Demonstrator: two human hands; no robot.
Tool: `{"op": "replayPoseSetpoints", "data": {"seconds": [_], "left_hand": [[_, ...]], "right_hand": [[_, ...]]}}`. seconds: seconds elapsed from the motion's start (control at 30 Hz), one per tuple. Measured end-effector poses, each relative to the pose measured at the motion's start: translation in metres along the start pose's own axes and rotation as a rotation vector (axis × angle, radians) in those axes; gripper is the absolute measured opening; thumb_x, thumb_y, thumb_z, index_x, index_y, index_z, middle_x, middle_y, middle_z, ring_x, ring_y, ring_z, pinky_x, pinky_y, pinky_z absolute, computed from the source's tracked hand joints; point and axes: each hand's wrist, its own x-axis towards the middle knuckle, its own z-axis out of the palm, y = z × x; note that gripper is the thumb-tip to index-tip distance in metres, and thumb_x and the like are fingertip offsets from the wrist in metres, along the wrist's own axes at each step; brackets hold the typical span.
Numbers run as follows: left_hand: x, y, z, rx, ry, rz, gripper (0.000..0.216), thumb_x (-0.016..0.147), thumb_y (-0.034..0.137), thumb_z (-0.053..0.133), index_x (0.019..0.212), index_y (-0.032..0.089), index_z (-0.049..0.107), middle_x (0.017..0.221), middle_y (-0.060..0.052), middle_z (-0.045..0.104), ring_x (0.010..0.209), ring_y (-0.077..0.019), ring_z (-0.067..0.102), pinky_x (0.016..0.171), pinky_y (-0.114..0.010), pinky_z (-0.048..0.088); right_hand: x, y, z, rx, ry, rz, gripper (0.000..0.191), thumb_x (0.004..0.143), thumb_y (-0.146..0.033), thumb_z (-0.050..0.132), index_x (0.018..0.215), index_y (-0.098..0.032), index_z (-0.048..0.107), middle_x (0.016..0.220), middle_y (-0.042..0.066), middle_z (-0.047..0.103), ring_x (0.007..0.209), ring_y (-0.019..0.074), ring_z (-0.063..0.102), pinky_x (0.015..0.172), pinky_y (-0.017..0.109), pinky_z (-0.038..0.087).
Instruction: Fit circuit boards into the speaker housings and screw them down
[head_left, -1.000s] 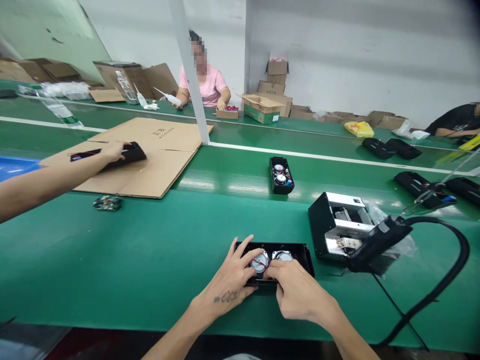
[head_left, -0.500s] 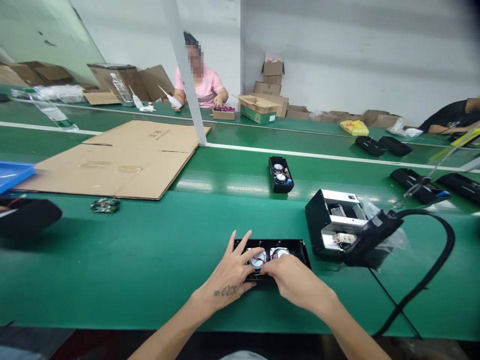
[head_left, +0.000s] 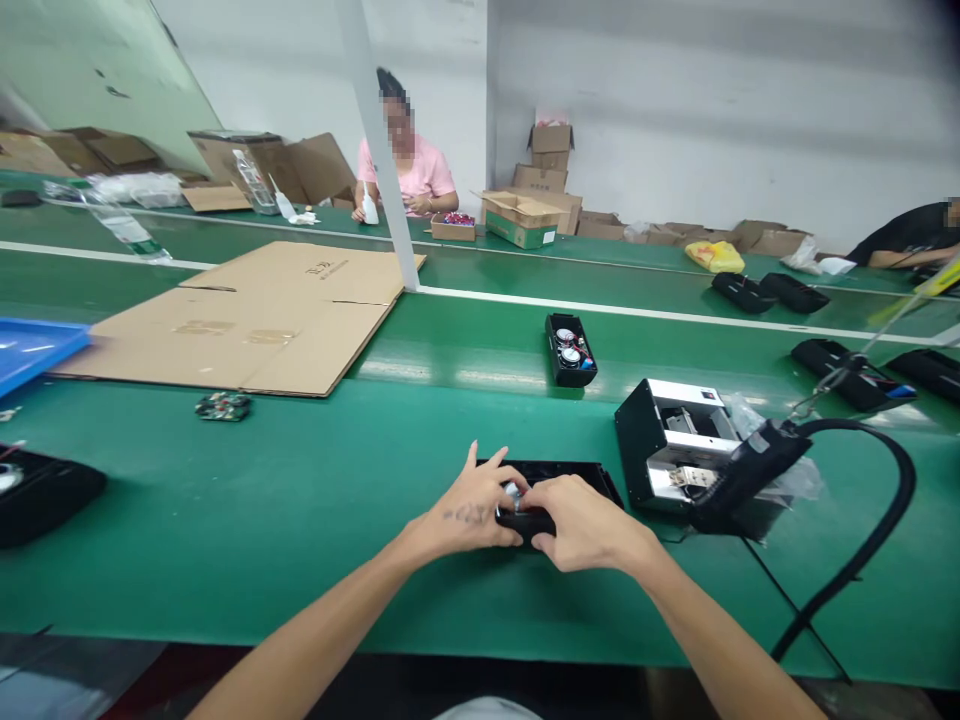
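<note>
A black speaker housing (head_left: 551,468) is on the green bench in front of me, its near wall tipped up so that most of the inside is hidden. A bit of a silvery round speaker shows between my fingers. My left hand (head_left: 484,500) is closed on the left end, thumb at the near side and index finger bent over the inside, the other fingers raised. My right hand (head_left: 581,520) is closed over the near wall, thumb outside and fingertips inside, next to my left fingertips. Whether it also pinches a wire or small part is hidden.
To the right stand a metal-and-black machine (head_left: 675,440) and a hanging black tool (head_left: 750,470) with a thick cable. Another open housing (head_left: 570,350) lies farther back. Left are a circuit board (head_left: 223,405), flat cardboard (head_left: 285,320) and a blue tray (head_left: 37,350). A co-worker (head_left: 412,170) sits opposite.
The housing has tipped, its near wall rising and hiding the two speakers seen before. My right hand has shifted from the speakers onto the near wall. My left fingers have curled in more.
</note>
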Motion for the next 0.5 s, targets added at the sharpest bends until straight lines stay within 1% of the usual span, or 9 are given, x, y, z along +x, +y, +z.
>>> {"op": "replayPoseSetpoints", "data": {"seconds": [0.03, 0.1, 0.13, 0.17, 0.2, 0.27, 0.3, 0.37, 0.5], "left_hand": [[0.009, -0.003, -0.009, -0.057, -0.038, -0.023, 0.016, 0.074, 0.033, 0.093, 0.076, 0.024, 0.08, 0.128, -0.001, 0.073, 0.147, -0.0484, 0.05, 0.126, -0.081, 0.005], [0.025, -0.011, -0.025, -0.171, -0.113, -0.062, 0.027, 0.071, 0.04, 0.093, 0.066, 0.021, 0.075, 0.125, 0.001, 0.074, 0.124, -0.0337, 0.068, 0.128, -0.061, 0.029], [0.032, -0.014, -0.031, -0.215, -0.146, -0.078, 0.032, 0.07, 0.044, 0.092, 0.063, 0.02, 0.072, 0.123, 0.001, 0.074, 0.11, -0.0262, 0.072, 0.12, -0.049, 0.042], [0.037, -0.018, -0.036, -0.245, -0.172, -0.093, 0.036, 0.068, 0.047, 0.092, 0.062, 0.019, 0.07, 0.121, 0.001, 0.074, 0.098, -0.0206, 0.071, 0.107, -0.039, 0.051], [0.042, -0.02, -0.039, -0.261, -0.189, -0.106, 0.038, 0.065, 0.049, 0.092, 0.062, 0.019, 0.07, 0.118, 0.001, 0.075, 0.089, -0.0172, 0.069, 0.092, -0.031, 0.054], [0.046, -0.024, -0.04, -0.265, -0.2, -0.125, 0.039, 0.061, 0.05, 0.093, 0.065, 0.019, 0.07, 0.113, 0.001, 0.075, 0.079, -0.0143, 0.065, 0.07, -0.025, 0.049], [0.047, -0.026, -0.04, -0.267, -0.201, -0.135, 0.039, 0.059, 0.049, 0.093, 0.067, 0.019, 0.07, 0.11, 0.001, 0.075, 0.077, -0.0135, 0.063, 0.065, -0.024, 0.046], [0.047, -0.026, -0.037, -0.275, -0.199, -0.144, 0.039, 0.058, 0.048, 0.094, 0.068, 0.019, 0.07, 0.106, 0.002, 0.075, 0.076, -0.0128, 0.061, 0.063, -0.023, 0.042], [0.046, -0.024, -0.035, -0.293, -0.197, -0.127, 0.043, 0.057, 0.05, 0.094, 0.061, 0.018, 0.065, 0.11, 0.003, 0.072, 0.074, -0.011, 0.056, 0.062, -0.024, 0.039]], "right_hand": [[0.003, 0.0, -0.004, -0.019, 0.008, 0.005, 0.028, 0.077, -0.019, 0.068, 0.104, -0.023, 0.075, 0.089, 0.004, 0.079, 0.084, 0.025, 0.073, 0.072, 0.03, 0.041], [0.01, 0.002, -0.011, -0.055, 0.016, 0.043, 0.038, 0.075, -0.019, 0.07, 0.113, -0.021, 0.073, 0.092, 0.006, 0.08, 0.082, 0.0252, 0.072, 0.066, 0.03, 0.036], [0.015, 0.004, -0.013, -0.065, 0.02, 0.068, 0.04, 0.075, -0.018, 0.069, 0.115, -0.021, 0.072, 0.093, 0.006, 0.08, 0.08, 0.0246, 0.071, 0.063, 0.03, 0.034], [0.019, 0.006, -0.015, -0.066, 0.025, 0.087, 0.041, 0.075, -0.018, 0.069, 0.116, -0.02, 0.072, 0.094, 0.007, 0.08, 0.079, 0.024, 0.071, 0.061, 0.03, 0.032], [0.023, 0.008, -0.016, -0.06, 0.028, 0.099, 0.039, 0.075, -0.018, 0.07, 0.113, -0.019, 0.073, 0.094, 0.007, 0.08, 0.078, 0.0235, 0.07, 0.06, 0.03, 0.031], [0.03, 0.013, -0.016, -0.048, 0.02, 0.096, 0.031, 0.072, -0.019, 0.072, 0.103, -0.019, 0.075, 0.089, 0.006, 0.079, 0.076, 0.0223, 0.069, 0.059, 0.029, 0.03], [0.033, 0.015, -0.015, -0.041, 0.016, 0.092, 0.028, 0.071, -0.02, 0.073, 0.099, -0.02, 0.075, 0.087, 0.006, 0.079, 0.074, 0.0217, 0.069, 0.058, 0.029, 0.031], [0.035, 0.017, -0.013, -0.026, 0.017, 0.083, 0.026, 0.071, -0.022, 0.075, 0.097, -0.021, 0.076, 0.087, 0.005, 0.079, 0.074, 0.0211, 0.068, 0.06, 0.029, 0.032], [0.032, 0.017, -0.008, -0.009, 0.037, 0.071, 0.034, 0.071, -0.019, 0.072, 0.104, -0.021, 0.076, 0.088, 0.004, 0.08, 0.077, 0.0218, 0.069, 0.061, 0.029, 0.033]]}}
